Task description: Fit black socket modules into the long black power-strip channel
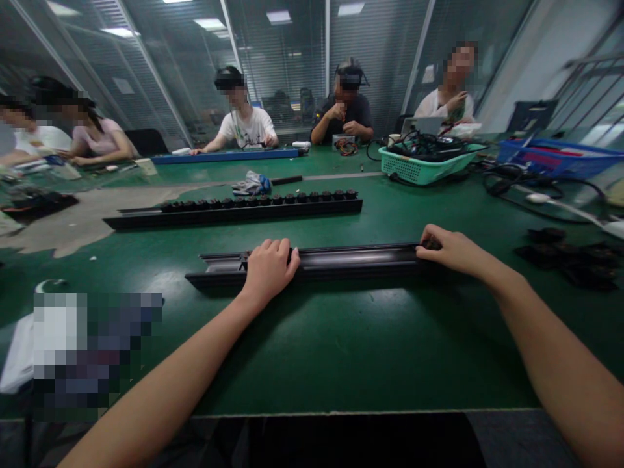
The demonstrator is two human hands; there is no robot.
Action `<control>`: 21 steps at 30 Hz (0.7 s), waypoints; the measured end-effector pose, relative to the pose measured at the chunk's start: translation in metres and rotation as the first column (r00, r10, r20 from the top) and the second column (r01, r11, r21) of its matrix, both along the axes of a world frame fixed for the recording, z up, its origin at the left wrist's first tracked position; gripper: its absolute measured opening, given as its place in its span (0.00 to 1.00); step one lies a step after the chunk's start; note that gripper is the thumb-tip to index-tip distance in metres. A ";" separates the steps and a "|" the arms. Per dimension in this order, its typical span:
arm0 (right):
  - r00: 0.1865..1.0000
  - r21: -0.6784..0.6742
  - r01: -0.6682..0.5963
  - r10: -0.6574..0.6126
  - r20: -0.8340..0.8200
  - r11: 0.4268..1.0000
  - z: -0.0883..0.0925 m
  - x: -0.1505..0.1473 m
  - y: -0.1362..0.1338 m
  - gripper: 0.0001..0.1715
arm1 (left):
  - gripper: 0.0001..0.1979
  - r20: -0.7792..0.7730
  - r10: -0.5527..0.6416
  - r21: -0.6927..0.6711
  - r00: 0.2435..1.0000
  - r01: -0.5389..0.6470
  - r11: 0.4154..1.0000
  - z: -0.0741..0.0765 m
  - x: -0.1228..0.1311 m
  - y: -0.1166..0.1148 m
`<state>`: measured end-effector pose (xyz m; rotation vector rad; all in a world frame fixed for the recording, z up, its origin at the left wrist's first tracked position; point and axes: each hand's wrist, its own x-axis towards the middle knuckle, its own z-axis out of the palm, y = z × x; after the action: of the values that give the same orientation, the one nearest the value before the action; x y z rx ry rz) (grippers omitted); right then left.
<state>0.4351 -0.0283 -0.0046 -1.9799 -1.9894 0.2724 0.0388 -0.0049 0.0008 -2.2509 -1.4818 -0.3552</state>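
A long black channel rail (355, 259) lies across the green table (341, 351) in front of me. My left hand (271, 266) is wrapped over a dark part in the rail's left section; its fingers hide most of that part. At the rail's right end, my right hand (446, 247) pinches a small black part (431, 243) with fingers closed. Farther back lies a second black rail (234, 211), with a row of round black parts (302, 197) along it.
Loose black parts (570, 257) lie at the right. Behind are a green basket (424, 166) of cables, a blue basket (556, 156), gloves (252, 184) and a blue bar (224, 156). Several people sit across the table. Blurred items lie at front left.
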 end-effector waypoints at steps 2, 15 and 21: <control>1.000 -0.007 0.000 0.000 -0.001 1.000 0.001 0.000 0.000 0.18 | 0.19 0.003 -0.004 0.000 1.000 0.004 1.000 0.000 0.000 0.000; 0.999 -0.018 0.039 -0.039 0.001 0.999 -0.001 0.010 0.002 0.19 | 0.19 0.026 -0.012 -0.011 1.000 0.012 1.000 0.001 0.001 0.000; 1.000 -0.007 0.030 -0.030 0.006 1.000 -0.001 0.013 0.001 0.18 | 0.19 0.012 -0.012 -0.003 1.000 0.012 1.000 -0.001 0.000 0.001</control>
<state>0.4478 -0.0269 -0.0054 -2.0153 -1.9630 0.2676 0.0385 -0.0042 -0.0001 -2.2650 -1.4767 -0.3713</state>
